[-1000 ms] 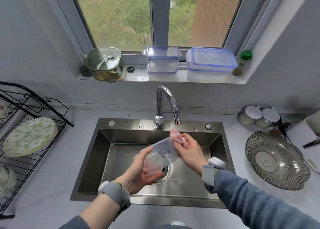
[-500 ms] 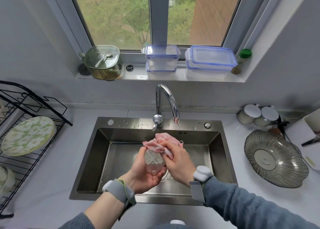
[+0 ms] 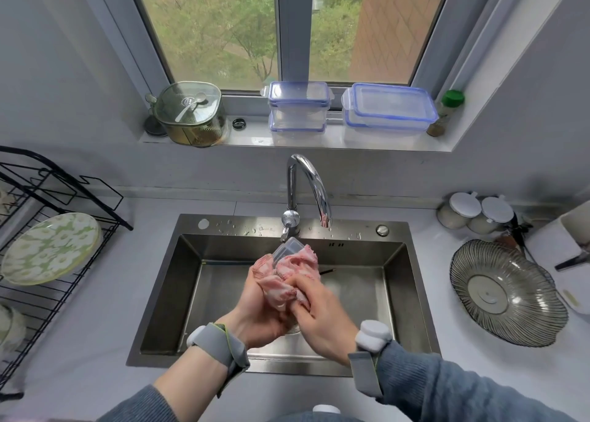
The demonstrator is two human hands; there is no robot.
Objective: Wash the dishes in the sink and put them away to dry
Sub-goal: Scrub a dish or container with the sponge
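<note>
Drying rack, at 9 o'clock: holds one green floral plate, tilted on edge. Steel sink, centre. Left hand grips the clear plastic container from below, above the basin. The container's long axis runs from 6 to 12 o'clock; one corner points toward the faucet. Right hand pinches a pink dishcloth wrapped against the container; both hands are together. Ribbed glass bowl, at 3 o'clock. No legible writing.
</note>
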